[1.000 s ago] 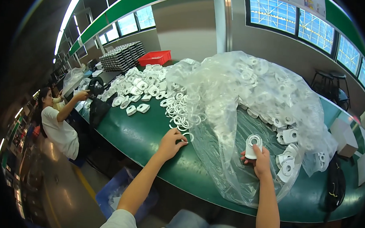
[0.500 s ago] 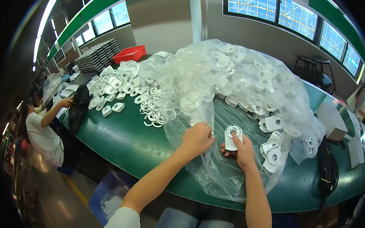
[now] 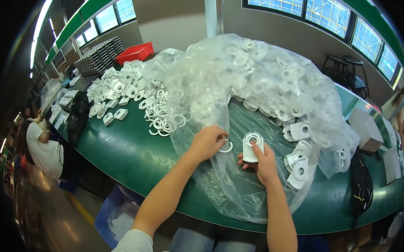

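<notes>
Bulging clear bag point(image 3: 199, 76) of white parts point(image 3: 296, 132)

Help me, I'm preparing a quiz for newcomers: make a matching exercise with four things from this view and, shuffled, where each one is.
Things
1. White curved plastic ring
2. White plastic part with a round hole
3. Red rectangular plastic bin
4. Blue plastic bin

Places
A. Beside the stack of dark trays
B. In the right hand
C. Below the green tabletop
D. In the left hand

Pairs: 1-D, 2-B, 3-A, 4-C
</notes>
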A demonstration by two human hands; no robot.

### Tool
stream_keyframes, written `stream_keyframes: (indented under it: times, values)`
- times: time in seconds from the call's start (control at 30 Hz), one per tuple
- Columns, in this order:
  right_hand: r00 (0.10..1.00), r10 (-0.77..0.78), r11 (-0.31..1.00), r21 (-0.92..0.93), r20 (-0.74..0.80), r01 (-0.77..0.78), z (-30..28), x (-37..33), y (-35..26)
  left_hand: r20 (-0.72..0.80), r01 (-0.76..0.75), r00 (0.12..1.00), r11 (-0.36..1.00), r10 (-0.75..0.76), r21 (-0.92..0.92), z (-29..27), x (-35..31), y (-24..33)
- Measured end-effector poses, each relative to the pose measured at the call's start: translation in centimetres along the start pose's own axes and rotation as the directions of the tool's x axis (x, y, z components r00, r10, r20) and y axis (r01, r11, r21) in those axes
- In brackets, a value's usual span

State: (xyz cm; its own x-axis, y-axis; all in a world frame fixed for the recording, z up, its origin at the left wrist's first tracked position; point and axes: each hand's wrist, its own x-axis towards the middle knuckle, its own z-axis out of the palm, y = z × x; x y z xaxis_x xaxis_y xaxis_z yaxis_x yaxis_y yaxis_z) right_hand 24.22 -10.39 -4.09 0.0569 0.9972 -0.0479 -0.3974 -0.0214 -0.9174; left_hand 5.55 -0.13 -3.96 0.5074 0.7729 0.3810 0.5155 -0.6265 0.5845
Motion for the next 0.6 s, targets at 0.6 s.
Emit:
stream_keyframes:
  times: [0.6]
  values:
    - [0.999, 0.016, 1.0, -0.006, 0.042, -0.016, 0.3, -0.3, -0.1, 0.008, 0.172, 0.962, 0.589, -0.272, -0.79, 1.7, -0.8, 4.8]
